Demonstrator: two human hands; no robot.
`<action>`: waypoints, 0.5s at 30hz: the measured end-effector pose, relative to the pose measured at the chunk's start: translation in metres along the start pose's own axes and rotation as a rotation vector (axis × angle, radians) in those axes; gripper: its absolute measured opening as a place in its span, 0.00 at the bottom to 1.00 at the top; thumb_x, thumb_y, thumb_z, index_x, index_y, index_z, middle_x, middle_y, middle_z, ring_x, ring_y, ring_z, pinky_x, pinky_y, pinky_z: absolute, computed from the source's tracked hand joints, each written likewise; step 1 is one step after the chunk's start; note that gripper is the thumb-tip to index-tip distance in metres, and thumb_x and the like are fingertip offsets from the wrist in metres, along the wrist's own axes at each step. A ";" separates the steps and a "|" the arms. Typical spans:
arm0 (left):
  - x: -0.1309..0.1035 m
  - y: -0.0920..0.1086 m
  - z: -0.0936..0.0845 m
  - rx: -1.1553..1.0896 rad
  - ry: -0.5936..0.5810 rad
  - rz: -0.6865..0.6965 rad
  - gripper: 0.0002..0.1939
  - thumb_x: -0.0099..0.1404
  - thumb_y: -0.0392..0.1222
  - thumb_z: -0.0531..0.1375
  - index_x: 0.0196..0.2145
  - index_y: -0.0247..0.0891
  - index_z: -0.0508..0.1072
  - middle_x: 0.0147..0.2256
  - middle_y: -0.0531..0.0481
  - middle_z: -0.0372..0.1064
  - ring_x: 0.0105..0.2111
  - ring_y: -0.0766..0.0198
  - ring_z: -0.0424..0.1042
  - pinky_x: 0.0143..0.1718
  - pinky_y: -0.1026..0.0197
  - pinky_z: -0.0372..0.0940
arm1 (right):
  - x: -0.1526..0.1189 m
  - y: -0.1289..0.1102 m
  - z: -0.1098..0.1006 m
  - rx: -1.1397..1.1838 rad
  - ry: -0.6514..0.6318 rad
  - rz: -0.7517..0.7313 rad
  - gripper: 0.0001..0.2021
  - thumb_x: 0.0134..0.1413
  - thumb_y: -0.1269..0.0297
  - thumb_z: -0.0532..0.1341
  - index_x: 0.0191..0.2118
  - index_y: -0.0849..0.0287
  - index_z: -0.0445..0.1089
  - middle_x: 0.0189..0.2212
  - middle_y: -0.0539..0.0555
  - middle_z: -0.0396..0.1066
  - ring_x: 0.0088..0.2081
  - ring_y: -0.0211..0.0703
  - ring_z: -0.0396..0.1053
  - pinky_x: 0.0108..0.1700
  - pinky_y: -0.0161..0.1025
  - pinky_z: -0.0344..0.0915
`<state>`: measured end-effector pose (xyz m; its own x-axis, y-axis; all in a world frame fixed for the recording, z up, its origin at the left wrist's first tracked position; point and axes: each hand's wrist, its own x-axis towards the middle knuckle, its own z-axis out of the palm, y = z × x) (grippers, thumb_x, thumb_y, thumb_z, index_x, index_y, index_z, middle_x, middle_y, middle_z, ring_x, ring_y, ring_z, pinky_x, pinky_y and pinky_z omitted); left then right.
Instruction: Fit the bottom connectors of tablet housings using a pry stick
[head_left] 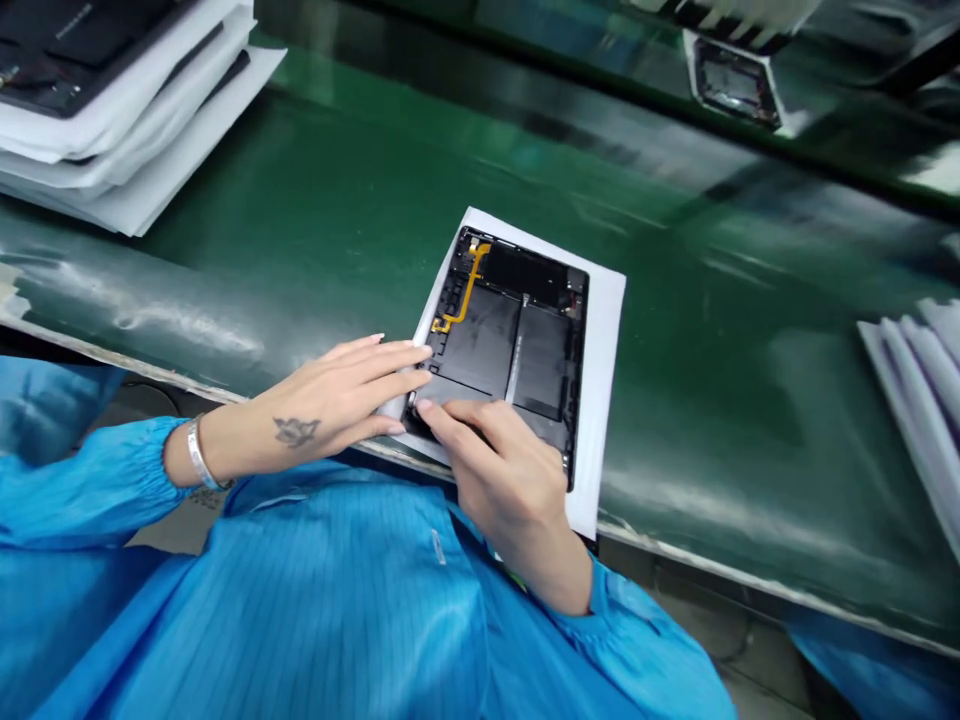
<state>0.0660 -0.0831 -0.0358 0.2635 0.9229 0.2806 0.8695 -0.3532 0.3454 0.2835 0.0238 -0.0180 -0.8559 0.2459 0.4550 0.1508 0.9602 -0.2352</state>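
An opened tablet [480,340] lies on a white sheet [604,330] on the green table, its black batteries and inner parts showing. An orange flex cable [471,285] runs along its upper left side. My left hand [352,395] has its fingers stretched out, the tips resting on the tablet's left edge. Over the tablet's lower part, my right hand [510,470] is curled, with thumb and forefinger together at the lower left corner. Whatever they may pinch there is hidden or too small to name.
Stacked tablet shells with white sheets [195,110] stand at the far left of the green table [360,160]. More white sheets [915,390] lie at the right edge. Behind, a blurred device [735,85] sits on another surface. The table's front edge runs close to my body.
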 end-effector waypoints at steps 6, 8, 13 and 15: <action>0.003 0.012 -0.008 0.012 0.059 0.010 0.21 0.77 0.43 0.50 0.64 0.33 0.62 0.65 0.40 0.61 0.67 0.58 0.59 0.70 0.46 0.54 | 0.001 -0.001 0.001 -0.001 -0.033 0.009 0.13 0.64 0.79 0.57 0.50 0.62 0.73 0.40 0.57 0.78 0.37 0.41 0.69 0.37 0.37 0.66; 0.003 0.012 -0.006 0.025 0.062 0.014 0.22 0.77 0.43 0.50 0.64 0.31 0.62 0.65 0.39 0.61 0.67 0.58 0.58 0.70 0.46 0.53 | 0.002 -0.002 0.000 -0.027 -0.057 -0.010 0.14 0.64 0.79 0.56 0.50 0.62 0.72 0.41 0.57 0.78 0.38 0.41 0.69 0.36 0.38 0.65; 0.001 0.005 0.002 0.013 0.051 0.022 0.23 0.77 0.45 0.51 0.65 0.36 0.62 0.66 0.42 0.59 0.67 0.58 0.58 0.71 0.48 0.52 | 0.011 -0.006 -0.009 -0.223 -0.144 -0.146 0.12 0.67 0.76 0.53 0.45 0.63 0.74 0.40 0.55 0.78 0.32 0.40 0.64 0.30 0.40 0.59; 0.000 0.003 0.003 0.012 0.057 0.028 0.23 0.76 0.45 0.52 0.64 0.36 0.62 0.66 0.42 0.59 0.67 0.58 0.58 0.71 0.48 0.52 | 0.017 -0.006 -0.014 -0.286 -0.186 -0.230 0.11 0.68 0.74 0.54 0.40 0.62 0.75 0.37 0.53 0.77 0.31 0.39 0.62 0.28 0.41 0.57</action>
<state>0.0698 -0.0834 -0.0371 0.2638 0.9023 0.3409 0.8673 -0.3766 0.3256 0.2752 0.0241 0.0032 -0.9541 0.0179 0.2990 0.0545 0.9919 0.1144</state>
